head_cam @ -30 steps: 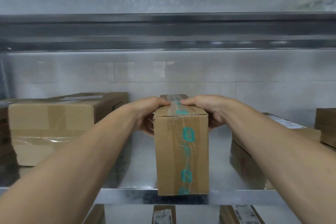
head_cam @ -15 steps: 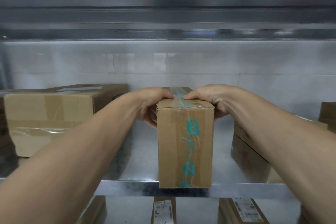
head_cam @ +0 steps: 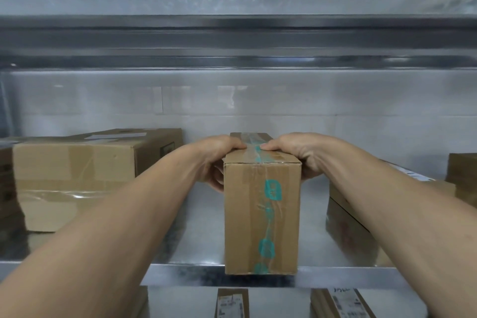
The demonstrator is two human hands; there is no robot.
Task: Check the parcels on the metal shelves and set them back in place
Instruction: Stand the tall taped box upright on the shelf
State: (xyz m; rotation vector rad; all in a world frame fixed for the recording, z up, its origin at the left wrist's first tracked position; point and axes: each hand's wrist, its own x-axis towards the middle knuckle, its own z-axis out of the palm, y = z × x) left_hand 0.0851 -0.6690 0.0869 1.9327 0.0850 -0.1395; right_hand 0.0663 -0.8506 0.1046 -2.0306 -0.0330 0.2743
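A tall narrow cardboard parcel (head_cam: 247, 217) with clear tape and teal marks stands upright at the front edge of the metal shelf (head_cam: 201, 230). My left hand (head_cam: 219, 160) grips its upper left side, thumb on the top face and fingers down the side. My right hand (head_cam: 299, 155) grips the upper right side the same way, thumb on top near the tape. The parcel's base rests on the shelf lip.
A large taped box (head_cam: 74, 178) sits on the shelf to the left, and a low box (head_cam: 356, 227) lies to the right behind my right forearm. More labelled parcels (head_cam: 232, 303) stand on the shelf below. Another shelf (head_cam: 237, 41) runs overhead.
Both hands keep the same hold on the parcel, which stays at the shelf's front edge. The view tilted down and then back up.
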